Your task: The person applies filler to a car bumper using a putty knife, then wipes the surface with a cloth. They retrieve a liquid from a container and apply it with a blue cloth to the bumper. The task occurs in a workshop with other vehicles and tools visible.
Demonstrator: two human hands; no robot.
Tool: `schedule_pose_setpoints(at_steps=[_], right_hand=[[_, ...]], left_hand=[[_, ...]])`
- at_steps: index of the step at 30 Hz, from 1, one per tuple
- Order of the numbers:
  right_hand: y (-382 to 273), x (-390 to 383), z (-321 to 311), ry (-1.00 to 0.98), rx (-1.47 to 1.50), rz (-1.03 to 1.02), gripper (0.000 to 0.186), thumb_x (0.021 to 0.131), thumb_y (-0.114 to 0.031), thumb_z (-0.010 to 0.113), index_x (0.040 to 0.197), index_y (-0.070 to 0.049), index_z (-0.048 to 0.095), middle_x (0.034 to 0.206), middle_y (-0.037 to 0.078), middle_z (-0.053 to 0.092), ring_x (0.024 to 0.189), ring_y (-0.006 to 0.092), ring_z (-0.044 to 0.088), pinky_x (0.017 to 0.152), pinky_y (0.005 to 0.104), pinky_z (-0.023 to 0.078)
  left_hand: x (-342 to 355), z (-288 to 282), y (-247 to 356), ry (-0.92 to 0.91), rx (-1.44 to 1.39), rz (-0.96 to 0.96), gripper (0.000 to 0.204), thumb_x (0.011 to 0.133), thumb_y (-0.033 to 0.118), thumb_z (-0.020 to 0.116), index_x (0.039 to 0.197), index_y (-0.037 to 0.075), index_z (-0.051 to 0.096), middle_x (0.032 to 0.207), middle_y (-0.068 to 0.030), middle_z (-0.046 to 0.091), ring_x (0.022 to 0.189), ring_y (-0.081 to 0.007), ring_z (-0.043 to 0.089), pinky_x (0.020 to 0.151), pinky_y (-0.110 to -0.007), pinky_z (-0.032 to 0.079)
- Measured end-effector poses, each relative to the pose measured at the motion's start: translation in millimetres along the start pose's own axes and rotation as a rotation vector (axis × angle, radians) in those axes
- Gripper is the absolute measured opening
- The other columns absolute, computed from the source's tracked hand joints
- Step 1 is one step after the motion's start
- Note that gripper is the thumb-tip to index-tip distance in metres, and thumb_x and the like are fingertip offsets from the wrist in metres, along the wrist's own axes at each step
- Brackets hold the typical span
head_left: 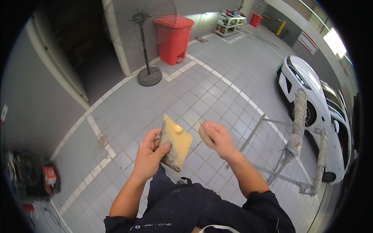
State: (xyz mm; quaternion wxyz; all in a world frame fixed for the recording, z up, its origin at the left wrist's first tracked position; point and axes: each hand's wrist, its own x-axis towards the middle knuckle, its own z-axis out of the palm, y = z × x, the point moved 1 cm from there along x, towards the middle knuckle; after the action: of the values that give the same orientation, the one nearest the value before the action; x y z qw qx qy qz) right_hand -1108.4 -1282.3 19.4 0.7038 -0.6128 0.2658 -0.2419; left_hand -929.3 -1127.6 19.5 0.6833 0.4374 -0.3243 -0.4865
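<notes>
My left hand (150,154) grips a flat mixing board (179,145) by its left edge, the thumb pressed on its face. The board is coated in yellowish filler and is dark and crusty along its lower left side. Near its upper end sits a small mound of yellow filler paste (177,129). To the right of the board, apart from it, my right hand (220,139) is closed on a thin putty spreader (206,136). That hand is slightly blurred. Much of the spreader is hidden by the fingers.
A wrapped metal work stand (298,120) is at my right, beside a white car (307,75). Ahead are a pedestal fan (149,76), a red wheeled bin (173,39) and a loaded shelf cart (229,24). An open doorway (87,50) and a dark cluttered pile (33,173) lie left.
</notes>
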Motion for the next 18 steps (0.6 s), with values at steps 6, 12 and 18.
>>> schedule_pose_setpoints(at_steps=[6, 12, 18], right_hand=[[-15.5, 115.7, 2.4, 0.193, -0.057, 0.303, 0.028, 0.100, -0.031, 0.054, 0.091, -0.006, 0.062, 0.072, -0.002, 0.057, 0.055, 0.0049, 0.046, 0.047, 0.0219, 0.035], [-5.7, 165.3, -10.2, 0.312, -0.026, 0.046, 0.020, 0.094, -0.013, 0.063, 0.110, -0.001, 0.061, 0.088, 0.003, 0.067, 0.077, 0.0084, 0.061, 0.067, 0.0257, 0.049], [19.3, 265.5, -74.4, 0.577, -0.203, 0.094, 0.019, 0.092, -0.013, 0.065, 0.104, 0.001, 0.063, 0.086, 0.007, 0.068, 0.077, 0.0105, 0.062, 0.068, 0.0277, 0.049]], left_hand=[[126.2, -35.4, 21.3, -0.205, 0.130, -0.101, 0.028, 0.097, 0.006, 0.060, 0.123, 0.001, 0.053, 0.098, -0.0068, 0.069, 0.084, -0.0064, 0.062, 0.072, -0.022, 0.050], [243.7, -65.2, 26.6, 0.089, 0.250, 0.030, 0.038, 0.097, 0.006, 0.057, 0.134, -0.001, 0.049, 0.097, -0.0106, 0.070, 0.083, -0.0097, 0.064, 0.070, -0.025, 0.051], [378.5, -66.5, -6.9, -0.280, 0.588, -0.163, 0.038, 0.096, 0.001, 0.052, 0.133, -0.004, 0.049, 0.093, -0.0115, 0.071, 0.080, -0.0132, 0.066, 0.069, -0.026, 0.051]])
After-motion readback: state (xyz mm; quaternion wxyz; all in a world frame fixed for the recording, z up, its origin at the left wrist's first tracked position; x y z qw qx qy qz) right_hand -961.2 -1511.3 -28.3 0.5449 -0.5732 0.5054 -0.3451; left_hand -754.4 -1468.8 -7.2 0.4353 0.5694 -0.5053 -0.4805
